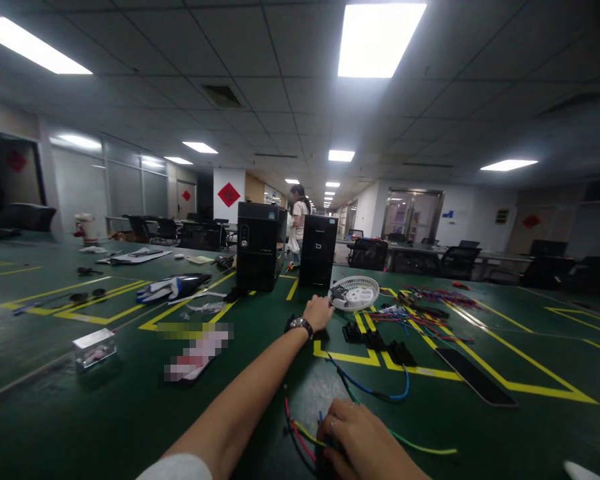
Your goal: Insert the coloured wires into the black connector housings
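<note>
My left hand (319,312), a watch on its wrist, is stretched far across the green table (130,400). Its curled fingers close on the left rim of a white round fan grille (356,292). Close to me, my right hand (365,440), wearing a ring, lies knuckles up with its fingers bent over a bundle of coloured wires (300,437): red, yellow, green and blue. Just behind the grille stand two black computer towers (258,245), (319,251).
Black connector parts (375,340), a blue wire (380,393), a flat black strip (475,377) and a tangle of wires (430,313) lie to the right. A clear box (94,348) and gloves (170,288) lie on the left. A person (297,220) stands behind the towers, among office chairs.
</note>
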Available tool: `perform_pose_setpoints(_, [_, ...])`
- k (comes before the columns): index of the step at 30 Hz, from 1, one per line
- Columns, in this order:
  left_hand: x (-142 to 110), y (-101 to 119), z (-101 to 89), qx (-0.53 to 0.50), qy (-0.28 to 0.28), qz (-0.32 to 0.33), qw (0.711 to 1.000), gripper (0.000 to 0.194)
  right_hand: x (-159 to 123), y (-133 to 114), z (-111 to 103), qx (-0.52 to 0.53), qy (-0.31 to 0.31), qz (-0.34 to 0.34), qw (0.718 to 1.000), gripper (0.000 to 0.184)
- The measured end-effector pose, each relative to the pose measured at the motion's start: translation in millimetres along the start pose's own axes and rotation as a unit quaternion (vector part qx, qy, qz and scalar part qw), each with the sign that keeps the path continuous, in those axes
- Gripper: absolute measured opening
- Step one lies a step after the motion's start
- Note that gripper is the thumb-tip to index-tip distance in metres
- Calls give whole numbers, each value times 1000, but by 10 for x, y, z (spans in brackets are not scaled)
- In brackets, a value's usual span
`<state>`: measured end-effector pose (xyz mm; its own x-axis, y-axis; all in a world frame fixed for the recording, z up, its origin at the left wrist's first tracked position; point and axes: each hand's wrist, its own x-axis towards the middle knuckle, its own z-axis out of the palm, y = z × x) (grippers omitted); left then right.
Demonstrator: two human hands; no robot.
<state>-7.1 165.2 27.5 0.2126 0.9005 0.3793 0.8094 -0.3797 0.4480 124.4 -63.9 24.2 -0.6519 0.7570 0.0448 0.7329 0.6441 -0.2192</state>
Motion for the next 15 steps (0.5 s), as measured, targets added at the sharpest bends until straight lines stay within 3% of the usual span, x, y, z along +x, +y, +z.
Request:
perform_pose_setpoints(4, [15, 240, 176, -24, -70, 63, 995, 47, 11, -13, 31, 57, 44, 25, 997, 30])
perform_pose_setpoints(7, [12, 322, 302, -31, -111, 75, 990, 46, 2, -25, 2, 103, 97, 37, 989, 32])
perform_pose_setpoints(11, [-12, 298, 345, -40, -115, 95, 988, 39, -16, -24, -70, 150, 203, 49, 966, 30])
perform_pose_setpoints(15, [-59, 279, 227, -61, -98, 118, 986, 50, -23, -6, -138, 234, 280, 66, 929, 28])
